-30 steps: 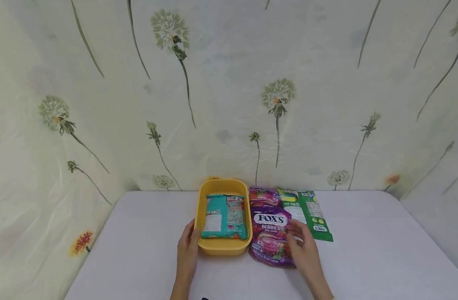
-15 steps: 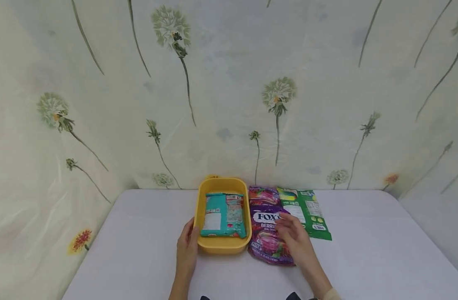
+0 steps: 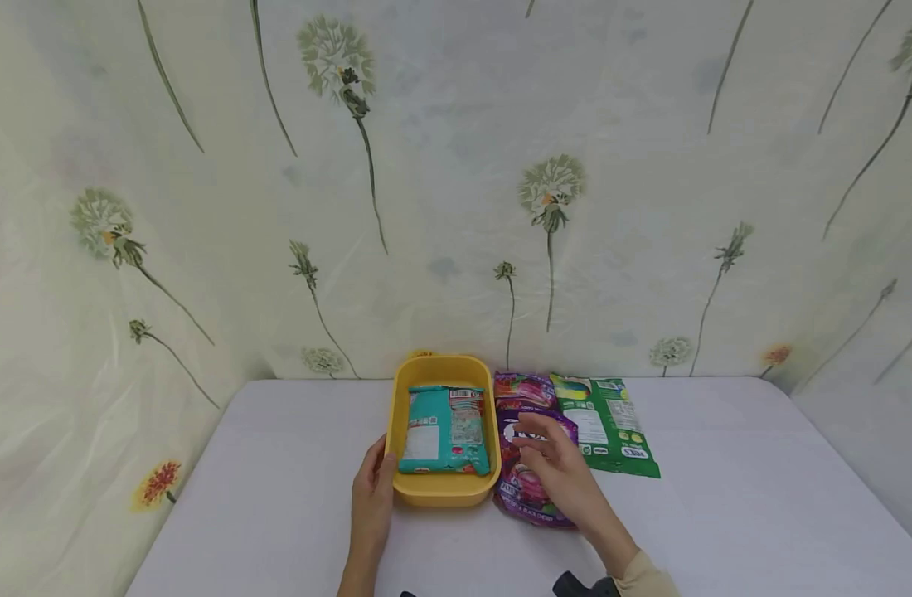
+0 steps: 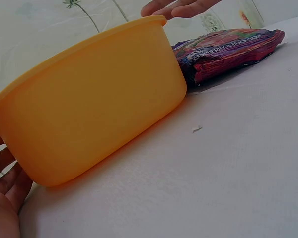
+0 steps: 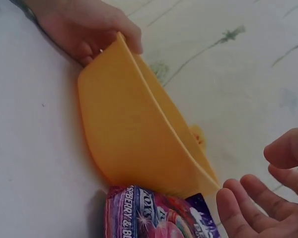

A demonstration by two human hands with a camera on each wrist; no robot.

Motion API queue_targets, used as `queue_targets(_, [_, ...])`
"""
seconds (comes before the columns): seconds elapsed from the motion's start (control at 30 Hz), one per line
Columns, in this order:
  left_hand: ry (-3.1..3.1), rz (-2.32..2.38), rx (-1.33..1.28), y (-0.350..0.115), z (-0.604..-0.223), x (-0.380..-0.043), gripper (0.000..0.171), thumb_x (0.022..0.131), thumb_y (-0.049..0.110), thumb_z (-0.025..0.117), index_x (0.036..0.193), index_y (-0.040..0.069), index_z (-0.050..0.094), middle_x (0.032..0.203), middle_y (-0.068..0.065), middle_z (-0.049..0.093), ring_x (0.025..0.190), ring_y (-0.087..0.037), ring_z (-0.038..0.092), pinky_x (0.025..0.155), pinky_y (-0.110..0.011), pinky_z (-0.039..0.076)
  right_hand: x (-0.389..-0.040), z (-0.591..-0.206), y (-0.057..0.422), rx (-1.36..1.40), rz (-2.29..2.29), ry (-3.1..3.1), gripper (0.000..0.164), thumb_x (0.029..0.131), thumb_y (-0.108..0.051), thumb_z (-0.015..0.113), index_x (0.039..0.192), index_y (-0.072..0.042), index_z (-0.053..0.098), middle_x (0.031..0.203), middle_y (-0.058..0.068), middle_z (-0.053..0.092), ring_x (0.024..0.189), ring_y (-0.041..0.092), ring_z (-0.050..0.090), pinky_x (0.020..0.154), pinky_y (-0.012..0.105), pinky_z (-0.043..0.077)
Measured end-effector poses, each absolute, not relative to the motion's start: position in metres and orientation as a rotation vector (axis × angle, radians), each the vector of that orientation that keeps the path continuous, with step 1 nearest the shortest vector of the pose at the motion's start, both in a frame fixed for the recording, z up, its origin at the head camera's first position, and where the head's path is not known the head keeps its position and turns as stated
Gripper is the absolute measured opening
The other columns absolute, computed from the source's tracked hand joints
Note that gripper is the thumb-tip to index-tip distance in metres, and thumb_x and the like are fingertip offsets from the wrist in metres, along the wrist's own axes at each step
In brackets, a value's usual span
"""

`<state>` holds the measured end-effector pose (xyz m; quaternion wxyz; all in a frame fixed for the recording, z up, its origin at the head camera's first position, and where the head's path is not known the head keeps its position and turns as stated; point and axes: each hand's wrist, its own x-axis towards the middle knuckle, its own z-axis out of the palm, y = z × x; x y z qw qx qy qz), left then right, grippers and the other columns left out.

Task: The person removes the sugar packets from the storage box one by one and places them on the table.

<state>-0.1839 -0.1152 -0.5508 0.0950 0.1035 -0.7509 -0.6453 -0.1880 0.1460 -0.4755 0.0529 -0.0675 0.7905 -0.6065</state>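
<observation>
The left hand (image 3: pixel 372 489) grips the yellow tub (image 3: pixel 441 499), thumb at the rim and fingers against the outer wall; the tub stands immediately to that palm's right, a teal packet (image 3: pixel 444 435) lying flat inside it; the right hand (image 3: pixel 568 477) holds nothing, its fingers parted and softly bent above the purple pouch (image 3: pixel 521 496); that pouch lies below the right palm, just beside the tub, though whether they touch I cannot tell; a smaller purple packet (image 3: pixel 526 388) lies beyond the right fingertips, a green packet (image 3: pixel 613 427) beyond and to the right of the knuckles.

To manage this well, the left grip should be firm enough to stop the tub sliding, yet light enough not to tip it; the right hand would best span the pouch with thumb and fingers opposed, since loose contents probably shift; any leftward sweep needs care, as the tub's rim is near those fingertips.
</observation>
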Motion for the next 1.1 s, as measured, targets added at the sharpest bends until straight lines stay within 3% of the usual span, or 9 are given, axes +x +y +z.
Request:
queue_targets(0.13, [-2.214,-1.935,0.299,-0.116,-0.55,-0.183,0.047,0.099,0.04,0.045,0.141,0.02,0.043,0.145,-0.003,0.046,0.132,-0.02,0.046,0.108,-0.037,0.041,-0.187,-0.474,0.136,-0.234,-1.821,2.392,0.04,0.097,-0.01,0.051,0.134,-0.024,0.043,0.137,0.009,0.048,0.125,0.029,0.052,0.097,0.037,0.052])
queue_targets(0.37, [-2.234,-1.926,0.308,-0.116,-0.547,-0.182,0.046,0.099,0.038,0.046,0.14,0.02,0.044,0.145,-0.002,0.046,0.132,-0.021,0.046,0.107,-0.038,0.042,-0.185,-0.474,0.119,-0.277,-1.822,2.382,0.04,0.096,-0.006,0.052,0.131,-0.023,0.047,0.138,0.008,0.048,0.124,0.027,0.053,0.097,0.026,0.051])
queue_targets(0.67, [-2.223,-1.937,0.306,-0.115,-0.55,-0.183,0.049,0.098,0.044,0.045,0.141,0.022,0.042,0.146,-0.001,0.044,0.132,-0.02,0.046,0.107,-0.037,0.041,-0.186,-0.47,0.108,-0.371,-1.724,2.372,0.041,0.096,-0.01,0.051,0.134,-0.022,0.043,0.143,0.009,0.044,0.131,0.032,0.045,0.108,0.045,0.041])
queue_targets(1.1, [-2.23,-1.928,0.324,-0.115,-0.55,-0.184,0.047,0.098,0.043,0.046,0.14,0.021,0.044,0.145,-0.003,0.046,0.13,-0.021,0.048,0.106,-0.037,0.042,-0.188,-0.455,0.097,-0.326,-1.659,2.303,0.046,0.094,-0.018,0.056,0.137,-0.025,0.041,0.154,0.007,0.029,0.141,0.039,0.028,0.111,0.054,0.032])
